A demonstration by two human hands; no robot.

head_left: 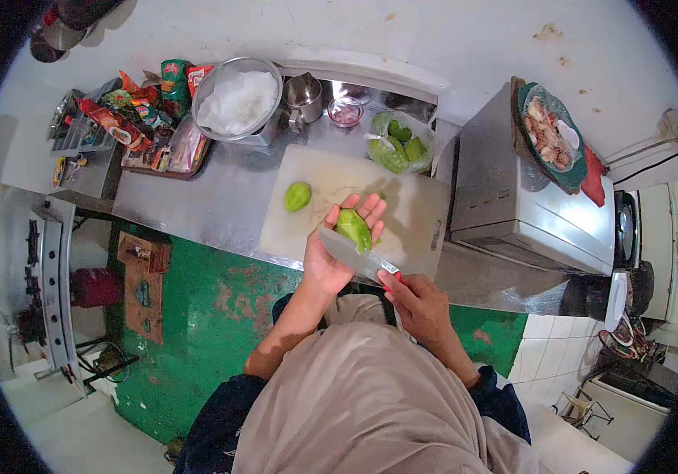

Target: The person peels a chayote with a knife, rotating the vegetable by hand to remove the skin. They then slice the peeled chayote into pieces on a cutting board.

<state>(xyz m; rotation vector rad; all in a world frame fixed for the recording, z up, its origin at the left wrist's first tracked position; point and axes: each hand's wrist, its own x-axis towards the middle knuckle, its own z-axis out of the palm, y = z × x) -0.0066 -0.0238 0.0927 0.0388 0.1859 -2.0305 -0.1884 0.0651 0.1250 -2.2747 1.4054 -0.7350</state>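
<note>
A green vegetable [352,227], partly peeled in look, lies in my left hand [331,257], palm up with the fingers curled beside it. My right hand [420,306] grips the red handle of a knife [354,257], whose broad blade crosses over my left palm at the lower edge of the vegetable. Both hands are above the near part of a white cutting board [319,170]. Another whole green vegetable [298,196] rests on the board's left side. Behind the board, a clear plastic bag [399,144] holds several green vegetables.
On the steel counter [157,197] are a large bowl with white contents [238,103], a metal jug [303,99], a small glass bowl [345,112] and colourful packets [129,118]. A white appliance [528,213] at the right carries a plate of food [548,134].
</note>
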